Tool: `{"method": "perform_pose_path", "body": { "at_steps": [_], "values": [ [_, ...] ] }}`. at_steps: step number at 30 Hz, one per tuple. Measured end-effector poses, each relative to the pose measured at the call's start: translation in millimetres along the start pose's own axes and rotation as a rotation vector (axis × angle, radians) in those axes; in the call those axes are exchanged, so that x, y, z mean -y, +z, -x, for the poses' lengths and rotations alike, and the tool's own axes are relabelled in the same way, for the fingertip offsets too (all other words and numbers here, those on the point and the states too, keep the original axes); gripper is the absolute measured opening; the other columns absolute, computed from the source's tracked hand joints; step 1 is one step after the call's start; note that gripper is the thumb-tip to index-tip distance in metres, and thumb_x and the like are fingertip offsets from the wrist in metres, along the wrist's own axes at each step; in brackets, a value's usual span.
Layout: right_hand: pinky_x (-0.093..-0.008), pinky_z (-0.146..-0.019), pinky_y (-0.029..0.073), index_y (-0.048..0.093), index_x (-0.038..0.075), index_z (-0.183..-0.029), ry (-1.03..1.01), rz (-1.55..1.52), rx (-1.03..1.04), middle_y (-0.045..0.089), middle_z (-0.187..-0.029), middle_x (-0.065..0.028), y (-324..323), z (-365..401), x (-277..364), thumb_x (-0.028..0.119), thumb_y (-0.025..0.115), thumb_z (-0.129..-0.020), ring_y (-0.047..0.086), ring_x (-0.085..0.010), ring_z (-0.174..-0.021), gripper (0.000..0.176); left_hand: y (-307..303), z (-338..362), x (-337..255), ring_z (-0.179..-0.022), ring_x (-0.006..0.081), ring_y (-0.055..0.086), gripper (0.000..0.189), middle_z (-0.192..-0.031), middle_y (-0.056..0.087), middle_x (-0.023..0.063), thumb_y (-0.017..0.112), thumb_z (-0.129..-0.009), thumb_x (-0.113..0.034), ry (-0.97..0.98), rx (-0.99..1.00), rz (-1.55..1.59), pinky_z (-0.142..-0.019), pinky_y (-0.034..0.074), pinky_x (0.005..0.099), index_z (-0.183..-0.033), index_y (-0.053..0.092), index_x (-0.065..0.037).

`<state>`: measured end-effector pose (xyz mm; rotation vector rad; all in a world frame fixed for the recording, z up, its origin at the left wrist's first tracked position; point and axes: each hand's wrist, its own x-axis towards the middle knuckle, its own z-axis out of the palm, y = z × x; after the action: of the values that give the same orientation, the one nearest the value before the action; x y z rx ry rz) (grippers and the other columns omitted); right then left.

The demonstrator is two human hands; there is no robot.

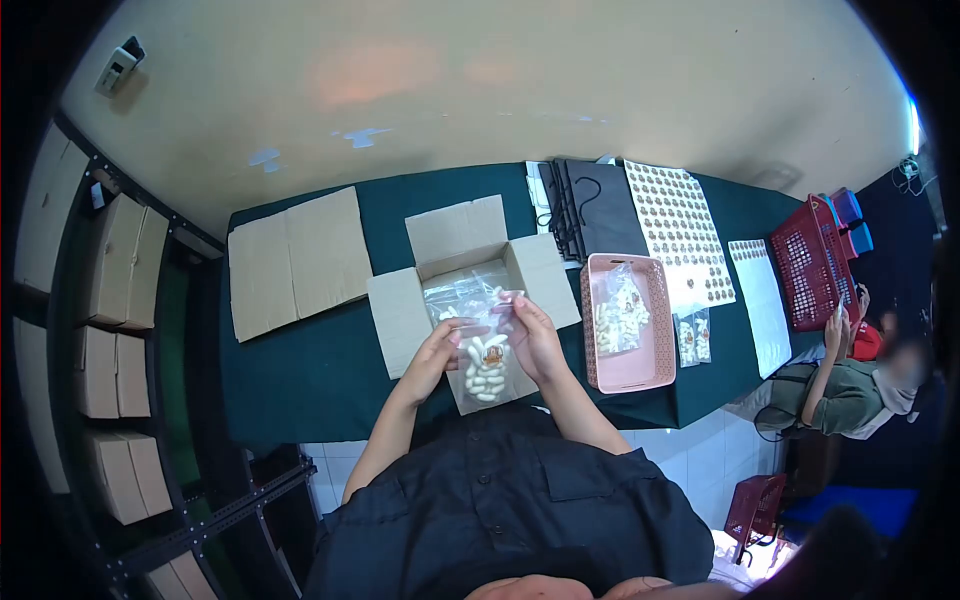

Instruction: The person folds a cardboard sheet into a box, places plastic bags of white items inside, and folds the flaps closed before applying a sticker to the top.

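Note:
A clear plastic bag (pixel 484 378) of white, oblong pieces, with a small brown sticker on its front, hangs upright between my hands. My left hand (pixel 432 362) pinches its upper left edge. On the other side, my right hand (pixel 536 342) grips the top right corner with thumb and fingers. Behind the bag, an open cardboard box (pixel 540 268) stands with its flaps folded out. Several clear bags (pixel 462 292) lie inside it, partly hidden by my hands and the held bag.
Right of the box, a pink basket (pixel 632 377) holds filled bags; more bags (pixel 694 337) lie beside it. Sticker sheets (pixel 680 225), dark tote bags (pixel 607 215) and a red basket (pixel 805 262) stand farther right, near another person (pixel 850 395). Flat cardboard (pixel 300 262) lies left. Shelves (pixel 190 500) hold boxes.

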<state>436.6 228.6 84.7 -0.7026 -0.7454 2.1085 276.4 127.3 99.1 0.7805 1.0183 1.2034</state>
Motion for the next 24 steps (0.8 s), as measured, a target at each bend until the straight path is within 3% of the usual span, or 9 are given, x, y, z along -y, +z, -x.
{"method": "perform_pose_path", "body": {
  "at_steps": [3, 6, 9, 16, 18, 20, 22, 23, 24],
  "values": [
    [-0.0315, -0.089, 0.043, 0.053, 0.001, -0.113, -0.024, -0.090, -0.008, 0.059, -0.105, -0.0080, -1, 2, -2, 0.016, 0.047, -0.093, 0.055, -0.0141, -0.098, 0.025, 3, 0, 20, -0.097, 0.0147, 0.056, 0.046, -0.109, 0.057, 0.0079, 0.052, -0.090, -0.033, 0.037, -0.020, -0.152, -0.079, 0.047, 0.0287, -0.124, 0.041, -0.004],
    [-0.0309, -0.088, 0.044, 0.045, 0.002, -0.121, -0.005, 0.050, 0.010, 0.058, -0.107, -0.0106, 16, 13, -2, 0.010, 0.054, -0.089, 0.055, -0.0163, -0.100, 0.034, 15, -4, 23, -0.087, 0.0096, 0.055, 0.044, -0.098, 0.058, 0.0049, 0.063, -0.085, -0.019, -0.057, -0.125, -0.135, -0.072, 0.047, 0.0251, -0.121, 0.044, -0.002],
    [-0.0264, -0.078, 0.049, 0.034, 0.001, -0.123, -0.032, 0.347, 0.096, 0.059, -0.103, -0.0147, 10, 17, -9, -0.003, 0.063, -0.078, 0.059, -0.0175, -0.090, 0.053, 20, -4, 26, -0.087, 0.0086, 0.056, 0.042, -0.098, 0.058, 0.0041, 0.065, -0.083, -0.012, 0.055, -0.107, -0.145, -0.073, 0.046, 0.0232, -0.119, 0.046, -0.001],
    [-0.0235, -0.068, 0.049, 0.056, 0.000, -0.099, -0.025, 0.339, -0.072, 0.063, -0.087, -0.0083, -34, 4, -11, 0.009, 0.065, -0.081, 0.060, -0.0135, -0.083, 0.021, 3, -4, 26, -0.092, 0.0116, 0.055, 0.050, -0.102, 0.058, 0.0062, 0.072, -0.074, -0.010, -0.008, 0.010, -0.271, -0.082, 0.045, 0.0258, -0.116, 0.048, 0.000],
    [-0.0212, -0.063, 0.048, 0.061, 0.002, -0.085, 0.037, 0.286, -0.148, 0.062, -0.081, -0.0051, -43, -1, 4, 0.015, 0.065, -0.083, 0.060, -0.0114, -0.076, 0.014, -10, -11, 27, -0.094, 0.0130, 0.055, 0.050, -0.103, 0.058, 0.0071, 0.074, -0.072, -0.009, 0.132, -0.100, -0.355, -0.083, 0.045, 0.0270, -0.114, 0.050, -0.001],
    [-0.0217, -0.062, 0.048, 0.060, 0.001, -0.085, 0.047, 0.337, -0.204, 0.060, -0.080, -0.0048, -42, -9, 9, 0.016, 0.065, -0.083, 0.060, -0.0121, -0.072, 0.016, -20, -20, 15, -0.096, 0.0174, 0.057, 0.061, -0.104, 0.059, 0.0107, 0.076, -0.070, -0.006, 0.075, -0.171, -0.058, -0.084, 0.047, 0.0295, -0.122, 0.043, -0.003],
    [-0.0220, -0.063, 0.049, 0.059, 0.001, -0.086, 0.071, 0.294, -0.262, 0.060, -0.078, -0.0061, -37, -25, 2, 0.018, 0.066, -0.082, 0.060, -0.0133, -0.070, 0.019, -38, -41, 13, -0.104, 0.0208, 0.054, 0.064, -0.113, 0.054, 0.0160, 0.072, -0.074, -0.006, 0.066, -0.158, -0.058, -0.089, 0.045, 0.0336, -0.128, 0.036, -0.003],
    [-0.0292, -0.070, 0.051, 0.057, -0.004, -0.100, 0.059, 0.316, -0.249, 0.059, -0.093, -0.0144, -42, -39, -7, 0.022, 0.066, -0.082, 0.061, -0.0185, -0.080, 0.032, -42, -55, 16, -0.104, 0.0208, 0.054, 0.064, -0.113, 0.054, 0.0160, 0.072, -0.074, -0.006, 0.067, -0.154, -0.057, -0.089, 0.045, 0.0336, -0.128, 0.036, -0.003],
    [-0.0292, -0.070, 0.051, 0.057, -0.004, -0.100, 0.057, 0.316, -0.250, 0.059, -0.093, -0.0144, -53, -53, -20, 0.022, 0.066, -0.082, 0.061, -0.0185, -0.080, 0.032, -47, -67, 18, -0.109, 0.0239, 0.051, 0.062, -0.118, 0.049, 0.0176, 0.068, -0.077, -0.007, 0.188, -0.296, -0.255, -0.092, 0.042, 0.0356, -0.129, 0.035, -0.004]
  ]
}}
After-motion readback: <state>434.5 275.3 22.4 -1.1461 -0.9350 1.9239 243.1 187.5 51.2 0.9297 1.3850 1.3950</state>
